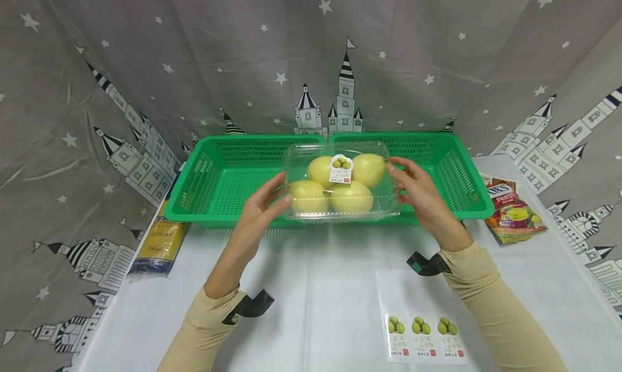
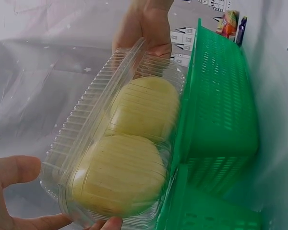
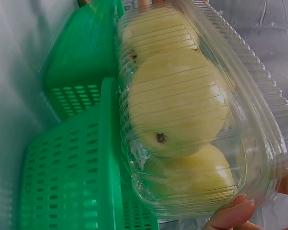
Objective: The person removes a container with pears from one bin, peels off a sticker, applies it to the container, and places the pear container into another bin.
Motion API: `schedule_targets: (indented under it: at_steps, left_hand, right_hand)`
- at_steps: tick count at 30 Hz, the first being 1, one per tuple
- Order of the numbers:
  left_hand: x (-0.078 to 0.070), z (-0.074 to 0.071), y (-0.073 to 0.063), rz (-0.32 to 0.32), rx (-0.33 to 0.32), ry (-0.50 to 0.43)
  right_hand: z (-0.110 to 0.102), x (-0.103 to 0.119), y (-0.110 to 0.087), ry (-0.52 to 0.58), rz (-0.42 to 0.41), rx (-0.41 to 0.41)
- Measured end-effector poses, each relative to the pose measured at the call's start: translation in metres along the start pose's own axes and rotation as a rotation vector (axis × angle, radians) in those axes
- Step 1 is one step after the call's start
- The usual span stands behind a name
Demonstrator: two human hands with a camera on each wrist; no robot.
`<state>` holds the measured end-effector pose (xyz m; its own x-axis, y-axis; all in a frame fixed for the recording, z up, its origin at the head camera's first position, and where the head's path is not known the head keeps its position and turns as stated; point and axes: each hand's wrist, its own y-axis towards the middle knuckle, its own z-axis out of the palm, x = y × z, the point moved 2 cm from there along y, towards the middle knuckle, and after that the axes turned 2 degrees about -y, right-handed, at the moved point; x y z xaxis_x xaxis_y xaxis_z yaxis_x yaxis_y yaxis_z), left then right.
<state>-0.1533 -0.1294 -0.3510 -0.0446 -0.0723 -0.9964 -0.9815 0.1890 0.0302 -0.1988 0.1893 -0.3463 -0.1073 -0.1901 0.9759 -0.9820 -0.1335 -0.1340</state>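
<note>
A clear plastic fruit box (image 1: 316,209) with several yellow fruits (image 1: 352,197) inside hangs tilted above the front of the green baskets. Its lid is closed and bears a white label (image 1: 341,170) with a picture of green fruit. My left hand (image 1: 259,212) holds the box's left end, thumb towards me. At the right end, my right hand (image 1: 420,196) grips the other side. Fingertips of the left hand (image 2: 19,201) show at the box's near end in the left wrist view. The right thumb (image 3: 235,211) presses the rim in the right wrist view.
Two green baskets (image 1: 194,191) stand side by side at the back. A yellow packet (image 1: 162,239) lies to the left, and a red fruit-candy bag (image 1: 515,212) to the right. Near the right forearm lies a sheet of fruit labels (image 1: 420,329) on the white table (image 1: 316,307).
</note>
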Motion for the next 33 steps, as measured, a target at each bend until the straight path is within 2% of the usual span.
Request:
schedule_targets:
  at_steps: [8, 17, 25, 28, 33]
  left_hand:
    - [-0.002, 0.012, 0.009, -0.002, 0.004, 0.001]
    - [-0.011, 0.033, 0.024, -0.026, 0.023, 0.019]
    - [-0.013, 0.059, 0.044, -0.049, 0.042, 0.043]
    - [-0.012, 0.067, 0.053, -0.062, 0.051, 0.046]
    - [-0.008, 0.079, 0.064, -0.071, 0.059, 0.061]
  right_hand:
    - [-0.014, 0.002, 0.000, -0.005, -0.006, -0.011]
    - [-0.038, 0.003, 0.002, 0.015, -0.004, -0.032]
    - [-0.065, -0.005, 0.007, -0.014, 0.012, -0.072]
    - [-0.074, -0.008, 0.009, 0.029, 0.017, -0.085]
    - [-0.086, -0.013, 0.012, 0.032, 0.030, -0.095]
